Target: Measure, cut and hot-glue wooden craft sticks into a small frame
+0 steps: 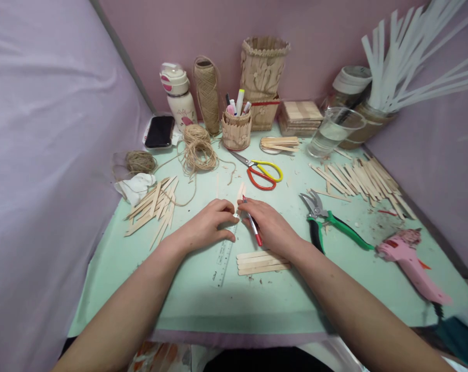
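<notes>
My left hand (212,225) is curled over the upper end of a clear ruler (224,258), its fingertips and thumb at the ruler's edges. In my right hand (270,225) is a red-and-white marker (253,226), its red tip pointing away from me. A pale wooden craft stick (240,191) sticks out beyond the fingertips of both hands; its near part is hidden. Just below my right hand, several craft sticks (260,262) lie side by side on the table.
Scissors (259,170) lie ahead, pruning shears (321,214) and a pink glue gun (412,263) to the right. Loose sticks (156,206) and twine (198,150) are at left. At the back stand a bottle (178,98), a pen holder (237,132) and a plastic cup of water (330,134).
</notes>
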Motion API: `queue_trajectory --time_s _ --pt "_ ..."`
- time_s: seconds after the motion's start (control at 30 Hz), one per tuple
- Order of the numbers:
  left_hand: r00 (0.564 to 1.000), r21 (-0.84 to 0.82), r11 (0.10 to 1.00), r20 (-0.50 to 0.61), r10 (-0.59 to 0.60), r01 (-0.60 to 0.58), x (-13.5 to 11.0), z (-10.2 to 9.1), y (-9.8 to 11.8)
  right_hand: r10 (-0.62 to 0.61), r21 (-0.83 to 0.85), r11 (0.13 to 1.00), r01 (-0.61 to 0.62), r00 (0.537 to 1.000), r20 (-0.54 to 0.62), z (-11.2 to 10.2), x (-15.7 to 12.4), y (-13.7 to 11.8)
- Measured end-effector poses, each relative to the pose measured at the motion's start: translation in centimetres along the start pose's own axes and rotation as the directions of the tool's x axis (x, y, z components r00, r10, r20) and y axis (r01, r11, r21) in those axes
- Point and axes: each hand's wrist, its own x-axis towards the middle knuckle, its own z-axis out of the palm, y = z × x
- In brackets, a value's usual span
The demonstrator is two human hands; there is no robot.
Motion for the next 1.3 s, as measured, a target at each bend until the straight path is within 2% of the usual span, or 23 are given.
queue_trajectory --time_s 0.07,0.13,0.27,0.33,0.5,0.77,1.3 --pt "1.0 0.0 1.0 -0.002 -0.002 0.002 0.0 0.0 0.0 0.006 0.043 0.999 -0.004 0.998 -0.06 0.0 -0.2 0.0" --pt "1.0 0.0 1.0 0.0 -0.006 0.006 0.0 0.0 0.1 0.063 0.114 0.992 -0.047 0.988 -0.139 -0.2 -0.3 -0.3" --pt "1.0 -0.008 1.0 -0.003 -0.026 0.026 0.0 -0.1 0.3 0.302 0.337 0.918 -0.21 0.92 -0.249 -1.1 0.1 -1.5" --pt "0.999 -0.012 0.999 -0.002 -0.033 0.033 0.0 -0.1 0.3 0.383 0.388 0.881 -0.269 0.889 -0.253 -1.5 0.6 -2.0" --pt "0.999 -0.01 0.999 0.007 -0.034 0.035 0.0 -0.1 0.4 0.483 0.436 0.816 -0.379 0.862 -0.155 -1.4 1.9 -2.6" --pt "0.999 -0.017 0.999 0.004 -0.039 0.039 0.0 -0.1 0.4 0.49 0.44 0.802 -0.403 0.865 -0.102 -0.2 2.0 -2.1" --pt "0.999 -0.011 0.999 -0.004 -0.037 0.037 0.0 -0.1 0.5 0.471 0.392 0.823 -0.411 0.879 -0.067 0.1 2.0 -1.9"
